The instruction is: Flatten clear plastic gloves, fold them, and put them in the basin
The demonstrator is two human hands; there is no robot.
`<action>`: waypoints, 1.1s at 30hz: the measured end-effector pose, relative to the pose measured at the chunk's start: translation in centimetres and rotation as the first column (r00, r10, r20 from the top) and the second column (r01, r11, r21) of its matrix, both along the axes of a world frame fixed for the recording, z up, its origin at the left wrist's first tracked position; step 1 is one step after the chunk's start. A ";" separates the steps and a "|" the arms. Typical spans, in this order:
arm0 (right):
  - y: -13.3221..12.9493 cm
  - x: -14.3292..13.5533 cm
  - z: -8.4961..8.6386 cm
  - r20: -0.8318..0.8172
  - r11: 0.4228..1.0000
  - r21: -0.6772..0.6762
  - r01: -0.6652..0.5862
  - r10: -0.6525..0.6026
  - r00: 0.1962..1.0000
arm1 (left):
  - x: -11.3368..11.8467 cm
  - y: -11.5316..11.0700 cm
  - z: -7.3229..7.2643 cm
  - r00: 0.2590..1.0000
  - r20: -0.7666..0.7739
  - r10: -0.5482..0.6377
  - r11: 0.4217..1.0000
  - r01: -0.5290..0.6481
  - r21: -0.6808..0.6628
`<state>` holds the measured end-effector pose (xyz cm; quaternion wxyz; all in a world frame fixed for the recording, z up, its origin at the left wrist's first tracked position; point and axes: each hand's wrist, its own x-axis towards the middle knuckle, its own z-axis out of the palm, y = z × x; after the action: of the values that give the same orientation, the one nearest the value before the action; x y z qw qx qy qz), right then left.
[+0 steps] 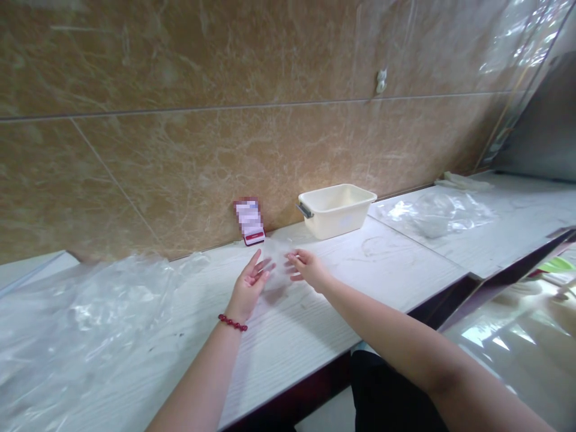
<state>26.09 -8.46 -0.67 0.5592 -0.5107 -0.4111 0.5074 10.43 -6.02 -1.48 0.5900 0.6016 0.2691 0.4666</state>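
Observation:
A small, thin sheet of clear plastic (279,247), perhaps a bag, is faintly visible between my hands above the white counter (324,312). My right hand (308,270) pinches its right side between thumb and fingertips. My left hand (249,283), with a dark red bead bracelet at the wrist, has its fingers apart at the plastic's left side. Whether those fingers touch the film is hard to make out. Just beyond my hands, a card or phone with a red border (251,221) leans against the wall.
A cream plastic tub (337,219) with a grey handle stands by the brown marbled wall (193,174). Large crumpled clear plastic (99,312) covers the counter's left part. More clear plastic bags (434,213) lie at right, near a pale glove-like item (463,181).

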 end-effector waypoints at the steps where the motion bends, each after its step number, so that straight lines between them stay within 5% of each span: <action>1: 0.0 0.1 0.0 0.037 1.000 0.019 0.010 -0.011 0.999 | 0.0 0.0 0.0 1.000 0.003 0.000 1.000 0.000 -0.006; 6: 0.4 2.1 1.7 0.153 0.991 0.104 0.084 -0.100 0.983 | -0.1 0.4 -0.5 0.998 0.018 0.052 0.999 -0.052 -0.014; 14: 3.3 9.5 13.1 0.411 0.995 0.097 0.011 -0.050 0.910 | -0.3 1.0 -1.3 0.988 -0.021 0.154 0.979 -0.155 -0.129; 18: 7.3 14.3 16.6 0.543 0.983 0.145 0.116 -0.177 0.821 | -0.4 0.7 -1.2 0.987 -0.058 0.150 0.973 -0.158 -0.167; 23: 11.2 17.5 16.5 0.700 0.986 -0.033 0.162 -0.093 0.708 | -0.6 0.6 -1.0 0.979 -0.082 0.187 0.962 -0.199 -0.188; 30: 13.2 17.8 13.0 0.765 0.906 -0.361 0.219 0.153 0.626 | -0.5 0.5 -1.2 0.980 -0.124 0.155 0.976 -0.172 -0.135; 33: 14.1 18.4 11.5 0.807 0.860 -0.446 0.248 0.266 0.528 | -0.6 0.5 -1.3 0.977 -0.137 0.163 0.975 -0.181 -0.131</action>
<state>44.48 5.61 10.84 0.1285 -0.8177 -0.4827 0.2862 9.87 -5.55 -2.78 0.5706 0.5603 0.3897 0.4568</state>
